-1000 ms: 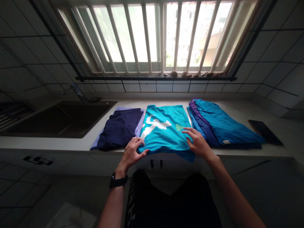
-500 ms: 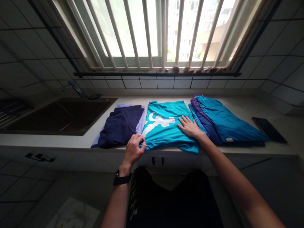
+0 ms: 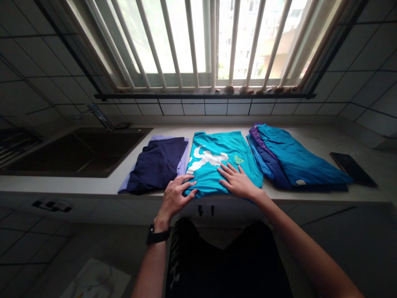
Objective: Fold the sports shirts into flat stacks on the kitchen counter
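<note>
A turquoise T-shirt [image 3: 217,142] with a white print and a small green mark lies folded in the middle of the counter. My left hand [image 3: 177,193] rests on its front left corner, fingers apart and nothing gripped. Spread flat on the shirt's front right part is my right hand [image 3: 237,181], its fingers pointing up and left. Left of the shirt is a folded dark navy garment [image 3: 158,163] on top of a lilac one [image 3: 183,161]. To the right lies a pile of folded clothes, with a blue garment [image 3: 302,155] on top and purple edges [image 3: 257,134] showing.
A dark sink [image 3: 74,151] with a faucet [image 3: 101,117] is set into the counter at left. A black phone [image 3: 353,169] lies right of the clothes pile. Behind the counter [image 3: 217,120] is a barred window [image 3: 204,45]. Cabinet handles [image 3: 206,210] sit below the front edge.
My left hand has let go of the shirt's corner and opened out. My right hand has slid toward the front edge and left, uncovering the green mark.
</note>
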The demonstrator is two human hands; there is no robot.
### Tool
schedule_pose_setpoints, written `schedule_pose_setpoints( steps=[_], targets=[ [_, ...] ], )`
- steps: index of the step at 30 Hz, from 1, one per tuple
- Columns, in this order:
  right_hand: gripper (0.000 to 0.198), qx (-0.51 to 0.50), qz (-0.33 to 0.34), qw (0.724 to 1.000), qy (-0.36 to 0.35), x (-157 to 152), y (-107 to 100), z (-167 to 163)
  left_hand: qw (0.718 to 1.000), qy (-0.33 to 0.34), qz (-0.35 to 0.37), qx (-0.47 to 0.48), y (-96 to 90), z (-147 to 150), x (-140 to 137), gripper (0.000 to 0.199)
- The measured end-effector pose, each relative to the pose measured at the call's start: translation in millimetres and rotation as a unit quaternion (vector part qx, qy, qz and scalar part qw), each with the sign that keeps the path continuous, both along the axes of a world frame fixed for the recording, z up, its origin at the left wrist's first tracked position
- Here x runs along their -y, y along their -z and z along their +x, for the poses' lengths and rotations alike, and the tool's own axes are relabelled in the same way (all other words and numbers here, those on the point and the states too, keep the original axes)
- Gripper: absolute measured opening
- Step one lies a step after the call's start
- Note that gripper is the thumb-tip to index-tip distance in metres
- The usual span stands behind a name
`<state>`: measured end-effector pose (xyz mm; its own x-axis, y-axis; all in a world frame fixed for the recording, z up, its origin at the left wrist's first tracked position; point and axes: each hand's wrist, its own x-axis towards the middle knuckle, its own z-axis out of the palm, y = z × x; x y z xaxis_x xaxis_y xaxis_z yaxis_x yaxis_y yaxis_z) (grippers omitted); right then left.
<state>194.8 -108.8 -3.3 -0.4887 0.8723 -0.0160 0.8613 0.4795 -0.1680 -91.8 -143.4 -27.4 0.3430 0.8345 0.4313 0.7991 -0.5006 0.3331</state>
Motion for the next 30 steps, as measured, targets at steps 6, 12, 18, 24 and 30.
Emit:
schedule_pose_setpoints(
  steps=[6, 12, 18, 24, 30],
  targets=[
    [0.073, 0.02, -0.008, 0.983, 0.182, 8, 1, 0, 0.998, -0.053, 0.003, 0.029, 0.1, 7, -1, 0.023],
    [0.064, 0.027, -0.013, 0.968, 0.25, -16, -24, 15, 0.998, -0.059, 0.002, 0.019, -1.3, 8, -2, 0.02],
    [0.06, 0.013, -0.003, 0.985, 0.172, -74, -30, 20, 0.998, -0.056, 0.009, 0.023, -0.6, 8, -2, 0.022],
    [0.068, 0.028, -0.032, 0.981, 0.19, -97, -6, 22, 0.998, -0.059, 0.009, 0.027, -0.9, 8, -2, 0.023],
    [0.074, 0.028, -0.016, 0.965, 0.261, -100, -2, 20, 0.998, -0.059, 0.01, 0.034, 1.6, 8, -1, 0.024]
  ],
)
